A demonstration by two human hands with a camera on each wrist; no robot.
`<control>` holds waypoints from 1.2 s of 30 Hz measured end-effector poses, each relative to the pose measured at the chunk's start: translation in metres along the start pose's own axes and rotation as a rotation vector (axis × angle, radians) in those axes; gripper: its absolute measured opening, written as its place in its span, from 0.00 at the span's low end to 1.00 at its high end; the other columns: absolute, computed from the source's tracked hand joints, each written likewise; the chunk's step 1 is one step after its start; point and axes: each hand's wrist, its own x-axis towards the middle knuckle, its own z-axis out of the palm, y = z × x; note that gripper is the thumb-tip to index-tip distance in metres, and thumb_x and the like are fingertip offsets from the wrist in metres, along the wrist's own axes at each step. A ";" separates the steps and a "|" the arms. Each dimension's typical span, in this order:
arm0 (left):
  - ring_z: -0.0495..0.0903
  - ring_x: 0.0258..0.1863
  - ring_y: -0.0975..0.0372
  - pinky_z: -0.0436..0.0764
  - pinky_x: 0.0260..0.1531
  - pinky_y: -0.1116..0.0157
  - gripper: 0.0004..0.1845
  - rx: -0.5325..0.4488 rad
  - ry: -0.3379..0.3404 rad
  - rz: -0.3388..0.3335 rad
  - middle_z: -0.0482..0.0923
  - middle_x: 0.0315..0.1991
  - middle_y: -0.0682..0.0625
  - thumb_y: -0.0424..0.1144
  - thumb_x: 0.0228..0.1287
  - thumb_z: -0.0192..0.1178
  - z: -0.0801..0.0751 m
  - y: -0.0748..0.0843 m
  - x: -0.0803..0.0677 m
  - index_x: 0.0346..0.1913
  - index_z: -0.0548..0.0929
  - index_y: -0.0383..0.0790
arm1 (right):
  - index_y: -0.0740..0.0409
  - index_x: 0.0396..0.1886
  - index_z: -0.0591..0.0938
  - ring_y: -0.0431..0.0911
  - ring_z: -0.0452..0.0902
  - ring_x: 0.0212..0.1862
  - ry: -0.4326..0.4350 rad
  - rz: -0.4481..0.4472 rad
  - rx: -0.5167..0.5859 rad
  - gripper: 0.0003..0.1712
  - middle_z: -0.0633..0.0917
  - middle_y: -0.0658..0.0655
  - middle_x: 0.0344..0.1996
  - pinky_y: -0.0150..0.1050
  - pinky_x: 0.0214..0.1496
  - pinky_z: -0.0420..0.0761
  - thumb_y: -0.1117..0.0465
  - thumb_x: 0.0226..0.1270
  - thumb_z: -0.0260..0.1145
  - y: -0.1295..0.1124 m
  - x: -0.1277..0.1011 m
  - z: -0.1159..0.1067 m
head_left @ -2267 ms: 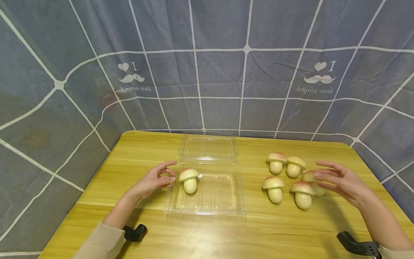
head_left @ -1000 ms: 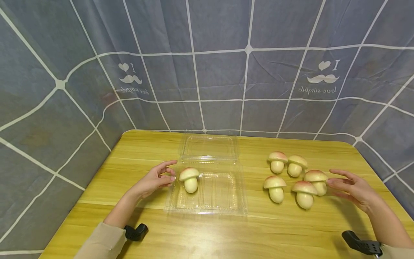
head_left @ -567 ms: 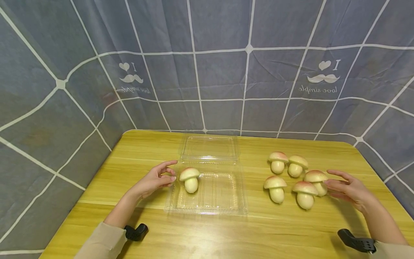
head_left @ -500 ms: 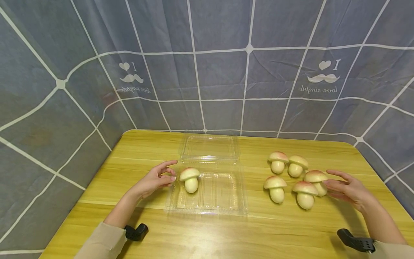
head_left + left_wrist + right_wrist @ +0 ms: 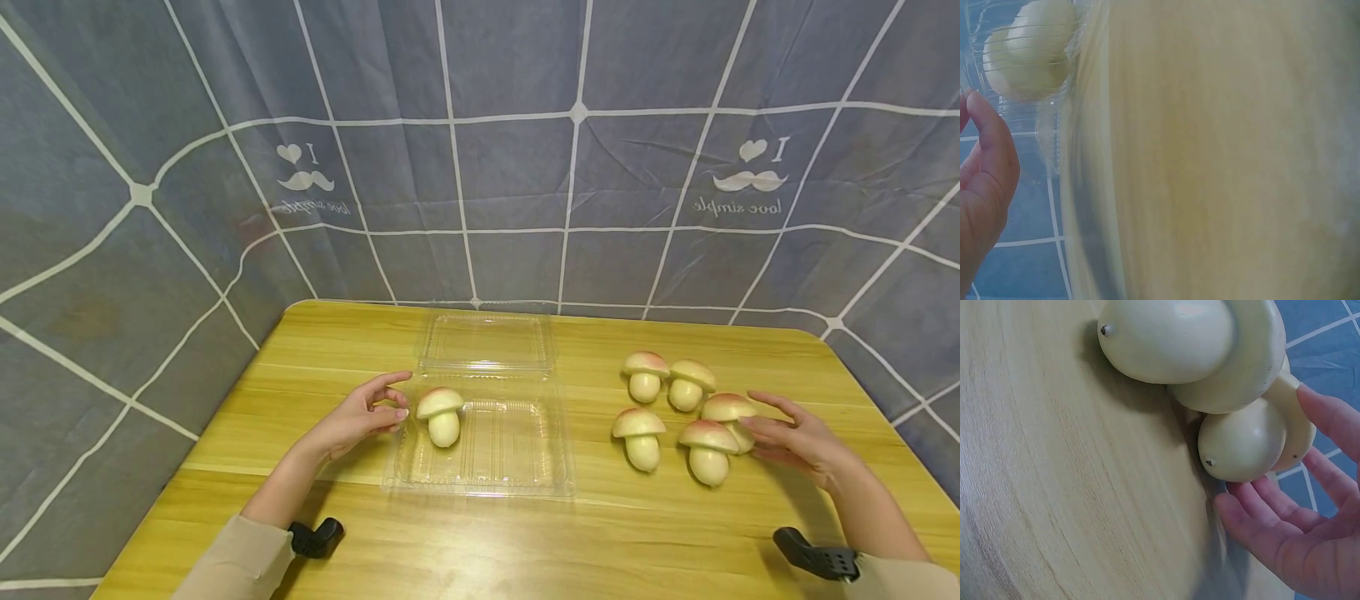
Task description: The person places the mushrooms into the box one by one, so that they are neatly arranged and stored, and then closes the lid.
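Observation:
My left hand (image 5: 363,421) is by the left rim of a clear plastic clamshell box (image 5: 487,482), fingers loosely bent, holding nothing. One model mushroom (image 5: 441,417), pale yellow with a reddish cap, lies inside the box at its left. In the left wrist view that mushroom (image 5: 1032,50) shows through the clear wall, just beyond my fingertips. My right hand (image 5: 798,437) is at the rightmost mushroom (image 5: 727,408) of a group. In the right wrist view its fingers are spread around this mushroom (image 5: 1244,444), thumb just below the stem, forefinger at the cap.
Several other mushrooms lie close by on the wooden table (image 5: 480,550), among them a front one (image 5: 707,450) overlapping the rightmost. The box's lid (image 5: 486,342) lies folded back behind it. A grey checked curtain (image 5: 510,167) surrounds the table's back and sides.
My right hand first drew back to the right from over the rightmost mushroom, then came left against it. That mushroom has shifted slightly left, toward the front one. The left hand stays put.

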 end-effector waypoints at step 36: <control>0.75 0.34 0.64 0.78 0.35 0.70 0.35 -0.007 -0.003 -0.008 0.67 0.44 0.45 0.29 0.63 0.57 0.000 0.001 -0.001 0.70 0.53 0.32 | 0.28 0.45 0.78 0.43 0.82 0.38 -0.048 -0.017 0.074 0.24 0.82 0.44 0.38 0.36 0.39 0.81 0.68 0.71 0.51 0.004 0.001 -0.004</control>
